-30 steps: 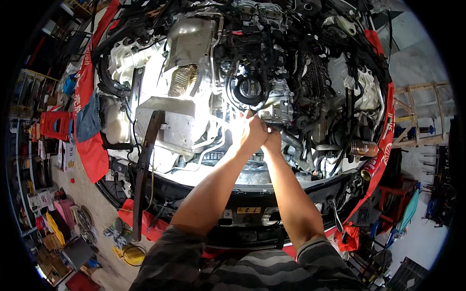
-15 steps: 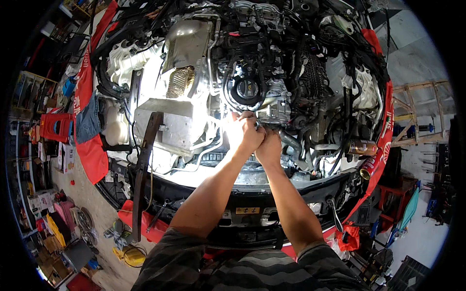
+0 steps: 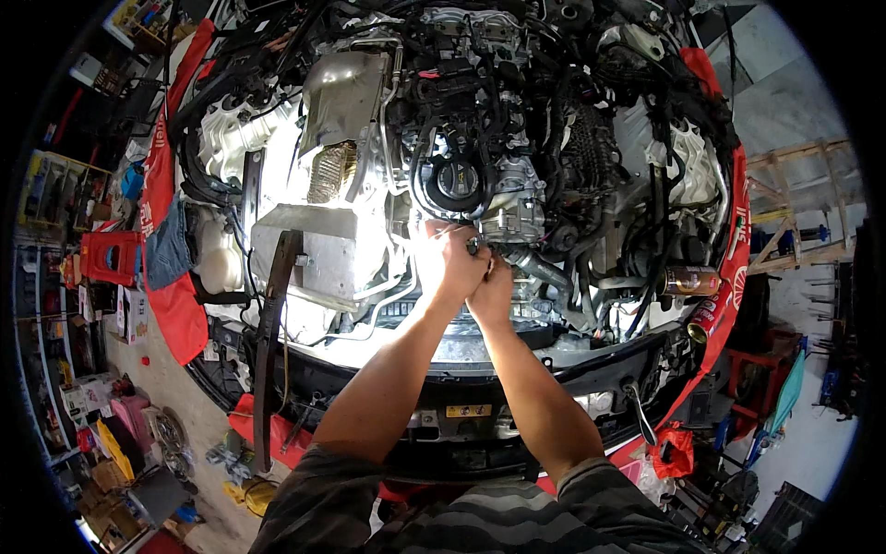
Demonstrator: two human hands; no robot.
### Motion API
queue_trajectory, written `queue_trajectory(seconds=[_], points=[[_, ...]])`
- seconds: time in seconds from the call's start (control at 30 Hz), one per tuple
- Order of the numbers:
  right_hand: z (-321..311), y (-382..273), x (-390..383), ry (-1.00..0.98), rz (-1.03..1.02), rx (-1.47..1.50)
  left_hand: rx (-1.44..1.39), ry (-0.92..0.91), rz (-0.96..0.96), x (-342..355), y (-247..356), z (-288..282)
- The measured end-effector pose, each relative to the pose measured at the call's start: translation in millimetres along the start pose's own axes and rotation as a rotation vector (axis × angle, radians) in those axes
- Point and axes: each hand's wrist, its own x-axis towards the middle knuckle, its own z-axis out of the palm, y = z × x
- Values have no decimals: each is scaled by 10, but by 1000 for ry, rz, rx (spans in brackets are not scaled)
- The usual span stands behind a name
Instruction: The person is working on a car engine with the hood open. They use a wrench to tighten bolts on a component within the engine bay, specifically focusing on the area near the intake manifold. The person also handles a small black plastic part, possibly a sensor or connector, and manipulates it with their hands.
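Observation:
Both hands are close together at the front of an open car engine bay, just below a black oil filler cap (image 3: 455, 179). My left hand (image 3: 448, 263) is closed, fingers curled, with a small dark, shiny round piece (image 3: 473, 246) showing at its knuckles. Tucked against it on the right, my right hand (image 3: 491, 294) is closed too. Whatever else lies between the fingers is hidden. Ahead of them is the engine (image 3: 512, 208) with its metal housings and hoses. A bright light falls on the left hand and the area left of it.
A long dark bar (image 3: 275, 346) stands at the left beside a silver metal box-shaped cover (image 3: 318, 254). Two cans (image 3: 692, 280) lie at the right edge near a red fender cover (image 3: 734, 226). A metal hand tool (image 3: 639, 411) rests on the front bumper.
Both hands have shifted slightly left and down in the picture, and the left hand has turned, so the dark round piece now shows. The view itself has moved a little.

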Motion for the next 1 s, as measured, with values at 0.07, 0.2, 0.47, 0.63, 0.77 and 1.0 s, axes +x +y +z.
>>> queue_trajectory(seconds=[0.07,0.2,0.47,0.63,0.77,1.0], points=[[23,61,-5,34,-20,-29,224,-113,2,52,180,-123],[16,200,41,15,-42,-83,314,-82,-11,55,229,-86],[-109,127,43,-93,-193,-130,51,-15,-81,22,30,60],[-369,201,53,-371,-98,6,-21,-197,-263,42,244,36],[-482,-169,-79,-494,99,-131,349,-41,-106,43,332,-92],[-480,34,-10,-364,-57,-347,457,-75,-36,88,477,-157]])
